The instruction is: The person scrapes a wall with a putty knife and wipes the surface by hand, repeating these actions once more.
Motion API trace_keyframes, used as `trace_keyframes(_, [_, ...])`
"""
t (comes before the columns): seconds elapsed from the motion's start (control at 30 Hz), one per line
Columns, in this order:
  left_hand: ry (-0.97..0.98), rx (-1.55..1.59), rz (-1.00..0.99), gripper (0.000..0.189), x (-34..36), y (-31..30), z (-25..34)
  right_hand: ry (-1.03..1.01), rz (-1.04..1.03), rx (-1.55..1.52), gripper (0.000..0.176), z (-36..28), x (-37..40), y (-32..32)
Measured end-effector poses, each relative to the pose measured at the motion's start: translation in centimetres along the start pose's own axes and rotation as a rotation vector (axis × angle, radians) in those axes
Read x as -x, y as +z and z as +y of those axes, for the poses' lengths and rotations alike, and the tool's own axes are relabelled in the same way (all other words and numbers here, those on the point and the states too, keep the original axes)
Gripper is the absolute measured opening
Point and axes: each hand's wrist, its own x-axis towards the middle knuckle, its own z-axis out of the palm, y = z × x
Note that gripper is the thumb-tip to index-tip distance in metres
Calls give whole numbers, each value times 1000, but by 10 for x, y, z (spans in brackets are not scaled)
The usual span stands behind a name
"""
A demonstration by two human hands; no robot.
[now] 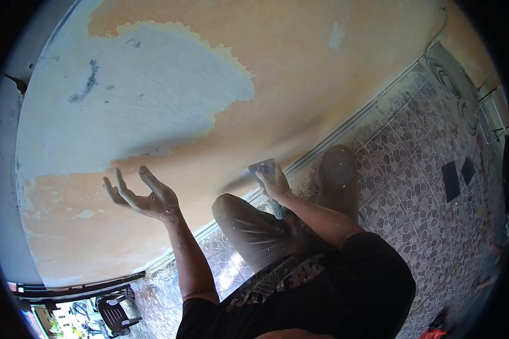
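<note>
My left hand (144,195) is raised in front of the wall, fingers apart and curved, with nothing in it. My right hand (274,183) is wrapped round a scraper (262,166), its flat blade pointing up toward the wall and its greenish handle end showing below the hand. The wall (300,62) is orange, with a large pale bare patch (147,96) whose edges are ragged. Dust and small flakes lie on my forearms and trousers.
My bent knees are close to the wall's foot. Patterned tiles (401,169) cover the floor, with dark sheets (451,181) at the right. A cable (444,76) lies coiled at the upper right. A dark chair (114,314) stands at the lower left.
</note>
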Motion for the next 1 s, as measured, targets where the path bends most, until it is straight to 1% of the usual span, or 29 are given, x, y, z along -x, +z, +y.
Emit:
trace_keyframes(0.03, [-21, 74, -49, 71, -10, 5, -2, 92, 100, 45, 53, 28, -8, -12])
trace_keyframes(0.07, [-6, 71, -51, 71, -14, 15, -2, 133, 196, 77, 53, 51, -12, -24])
trace_keyframes(0.1, [16, -24, -74, 81, -15, 31, -3, 242, 174, 81, 58, 74, -18, -39])
trace_keyframes(0.13, [38, -119, -98, 91, -13, 47, -3, 367, 180, 58, 57, 74, -13, -53])
trace_keyframes(0.17, [62, -183, -145, 102, -5, 64, -6, 407, 212, -19, 57, 95, -16, -63])
trace_keyframes(0.2, [112, -197, -127, 103, 6, 79, -5, 448, 240, -95, 58, 114, -22, -66])
trace_keyframes(0.27, [208, -248, -184, 99, 27, 97, 13, 457, 211, -117, 58, 111, -27, -62])
trace_keyframes(0.3, [295, -241, -222, 100, 42, 107, 23, 460, 195, -129, 58, 109, -30, -61])
trace_keyframes(0.33, [378, -237, -262, 101, 59, 115, 33, 463, 180, -127, 58, 122, -36, -59])
trace_keyframes(0.4, [574, -192, -464, 93, 92, 125, 50, 204, 307, 212, 61, 156, -56, -50])
trace_keyframes(0.43, [686, -133, -612, 85, 105, 123, 59, 199, 295, 207, 61, 152, -54, -50])
trace_keyframes(0.47, [798, -70, -759, 77, 112, 121, 63, 256, 302, 173, 65, 149, -51, -51])
trace_keyframes(0.5, [802, -78, -752, 77, 112, 117, 63, 312, 312, 138, 69, 142, -47, -52])
trace_keyframes(0.53, [884, 10, -1088, 69, 111, 113, 65, 303, 309, 132, 69, 128, -40, -54])
trace_keyframes(0.57, [954, 105, -1428, 60, 111, 111, 66, 318, 275, 79, 74, 115, -31, -56])
trace_keyframes(0.6, [959, 103, -1424, 60, 110, 108, 63, 335, 241, 29, 79, 108, -25, -58])
trace_keyframes(0.63, [867, 210, -1325, 57, 106, 106, 56, 337, 232, 104, 84, 112, -29, -58])
trace_keyframes(0.67, [776, 312, -1225, 53, 101, 104, 48, 335, 232, 98, 84, 117, -32, -60])
trace_keyframes(0.7, [761, 306, -1135, 55, 85, 95, 51, 295, 207, 67, 84, 106, -27, -61])
trace_keyframes(0.73, [760, 296, -1137, 55, 70, 87, 50, 255, 177, 40, 85, 104, -25, -59])
trace_keyframes(0.8, [747, 89, -849, 61, 40, 73, 42, 217, 180, 66, 86, 105, -26, -56])
trace_keyframes(0.87, [651, -71, -559, 67, 7, 60, 31, 174, 180, 96, 87, 114, -32, -54])
trace_keyframes(0.93, [546, -125, -278, 71, -21, 53, 16, 292, 127, 201, 89, 121, -36, -52])
trace_keyframes(1.0, [538, -114, -244, 70, -35, 48, -7, 263, 91, 252, 90, 120, -30, -52])
